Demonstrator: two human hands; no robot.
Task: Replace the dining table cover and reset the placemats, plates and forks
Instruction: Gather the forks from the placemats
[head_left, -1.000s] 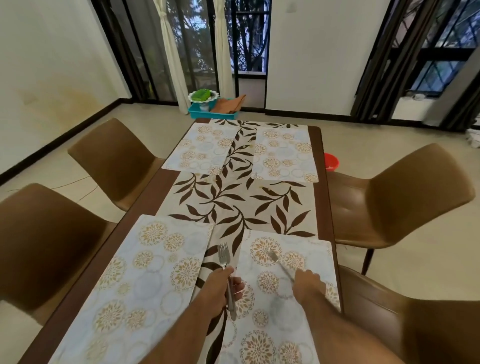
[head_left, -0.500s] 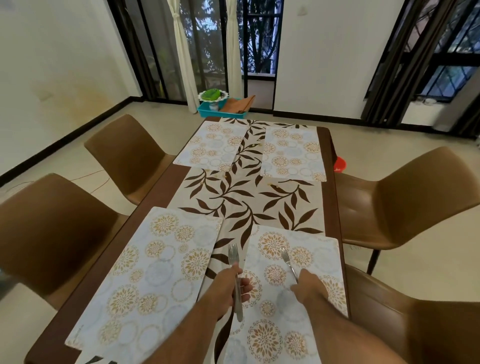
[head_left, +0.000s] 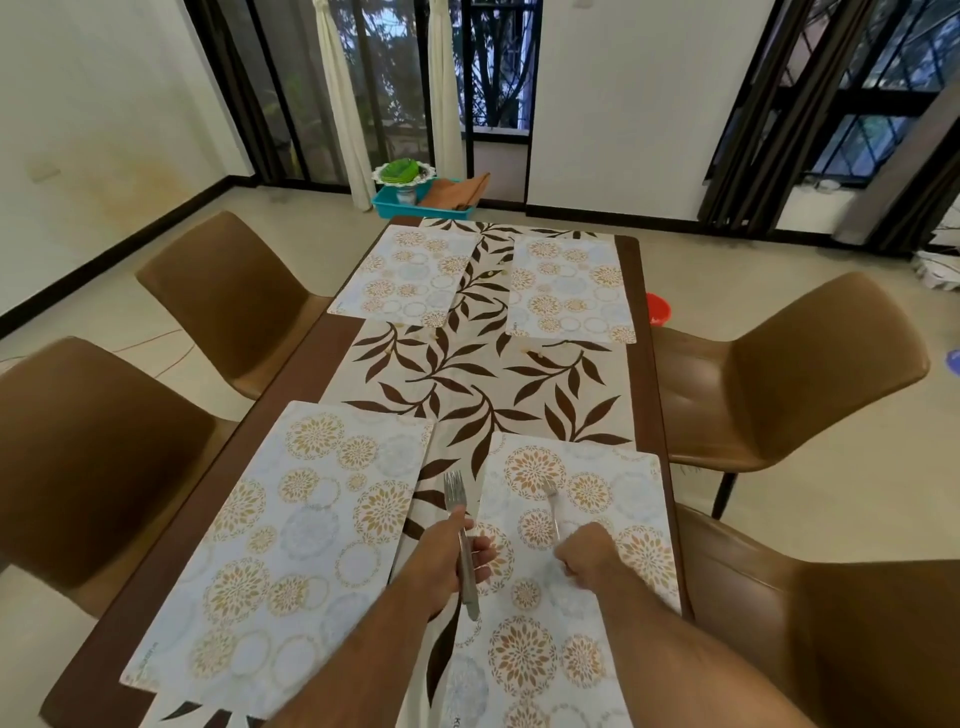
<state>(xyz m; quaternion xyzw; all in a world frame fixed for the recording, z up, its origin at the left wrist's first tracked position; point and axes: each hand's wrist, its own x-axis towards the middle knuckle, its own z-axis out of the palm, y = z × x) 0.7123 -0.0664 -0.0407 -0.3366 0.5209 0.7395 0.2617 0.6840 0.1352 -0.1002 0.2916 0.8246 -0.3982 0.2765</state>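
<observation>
Left hand: fingers curled round a bundle of forks, tines forward, over the leaf-print table cover between the two near placemats. Right hand: fingers pinching a single fork, tines above the near right placemat. Near left placemat flat on the worktop.

White walls with a dark skirting board enclose a pale tiled floor. Four brown chairs flank the desk. Tall dark-framed windows with cream curtains show trees outside; a teal tray sits on the floor.
</observation>
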